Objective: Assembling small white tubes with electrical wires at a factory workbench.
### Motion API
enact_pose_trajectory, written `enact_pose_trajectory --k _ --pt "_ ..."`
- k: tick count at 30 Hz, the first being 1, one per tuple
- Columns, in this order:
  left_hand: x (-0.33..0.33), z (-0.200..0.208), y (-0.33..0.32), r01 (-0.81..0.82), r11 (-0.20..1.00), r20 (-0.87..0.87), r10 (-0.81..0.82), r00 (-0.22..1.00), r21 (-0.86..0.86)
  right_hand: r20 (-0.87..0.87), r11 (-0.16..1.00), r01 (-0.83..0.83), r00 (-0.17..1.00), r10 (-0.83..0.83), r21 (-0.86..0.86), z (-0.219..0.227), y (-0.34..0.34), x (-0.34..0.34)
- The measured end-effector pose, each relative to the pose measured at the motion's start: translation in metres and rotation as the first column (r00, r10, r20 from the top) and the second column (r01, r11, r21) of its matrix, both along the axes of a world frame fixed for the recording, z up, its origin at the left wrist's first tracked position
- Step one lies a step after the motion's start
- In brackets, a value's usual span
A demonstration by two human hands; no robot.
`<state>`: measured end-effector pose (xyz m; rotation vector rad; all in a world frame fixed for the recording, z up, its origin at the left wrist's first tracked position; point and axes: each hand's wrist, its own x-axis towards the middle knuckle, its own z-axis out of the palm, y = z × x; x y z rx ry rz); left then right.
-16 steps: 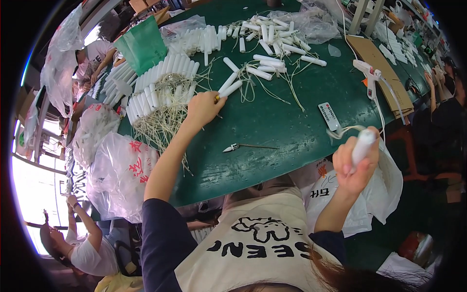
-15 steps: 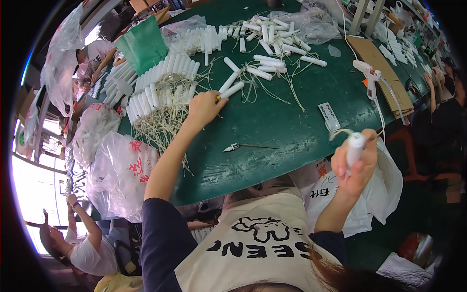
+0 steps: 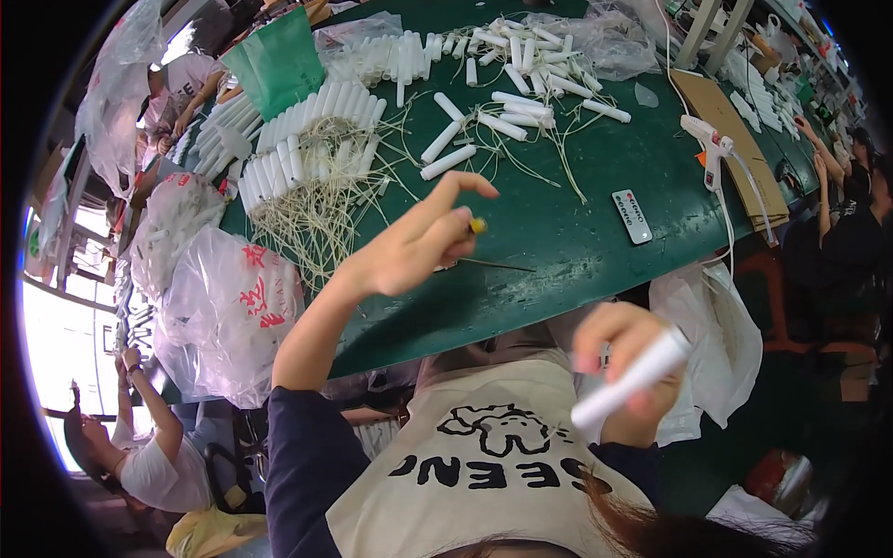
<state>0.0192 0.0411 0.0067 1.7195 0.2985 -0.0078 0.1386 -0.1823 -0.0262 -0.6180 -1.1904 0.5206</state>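
Note:
My right hand (image 3: 642,358) grips a white tube (image 3: 637,377), held tilted in front of my shirt and blurred by motion. My left hand (image 3: 419,242) hovers over the green table (image 3: 446,316), index finger stretched out. The other fingers are curled round a small yellow-ended piece (image 3: 478,225), mostly hidden. Beneath that hand a thin dark wire (image 3: 507,267) lies on the table. Beyond its fingertips a white tube (image 3: 448,162) lies among other loose tubes. Rows of white tubes (image 3: 288,177) with a tangle of pale wires (image 3: 312,237) lie to the left.
A white glue gun (image 3: 713,153) with a cable rests by a cardboard sheet (image 3: 735,149) at right; a slim white remote (image 3: 632,217) lies nearer. More tubes (image 3: 539,60) are piled at the back. Plastic bags (image 3: 228,312) bulge at left. Other people work on both sides.
My left hand has let go of the tube by the rows and moved nearer and right, index finger now extended. My right hand has come lower and left, turning its tube lengthwise.

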Motion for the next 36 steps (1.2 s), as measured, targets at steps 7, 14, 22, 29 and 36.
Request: enact_pose_trajectory --k 7,14,22,29,36 --pt "-0.009 0.008 -0.029 0.069 0.92 0.233 -0.17 0.957 0.386 0.069 0.773 0.045 0.998 -0.001 -0.633 -0.02 0.008 -0.02" --pt "-0.01 0.01 -0.032 0.084 0.794 0.233 -0.275 0.933 0.602 0.31 0.755 0.319 0.937 -0.161 -0.573 -0.02 0.021 -0.026" --pt "-0.001 0.01 -0.036 -0.062 0.466 0.269 -0.393 0.879 0.883 0.463 0.725 0.496 0.843 -0.272 -0.478 -0.029 0.025 -0.024" --pt "0.001 0.003 -0.038 -0.103 0.268 0.223 -0.469 0.855 0.958 0.541 0.695 0.561 0.79 -0.287 -0.45 -0.031 0.025 -0.023" --pt "0.002 0.001 -0.042 -0.074 0.36 0.24 -0.44 0.865 0.93 0.607 0.705 0.606 0.731 -0.31 -0.37 -0.043 0.028 -0.024"
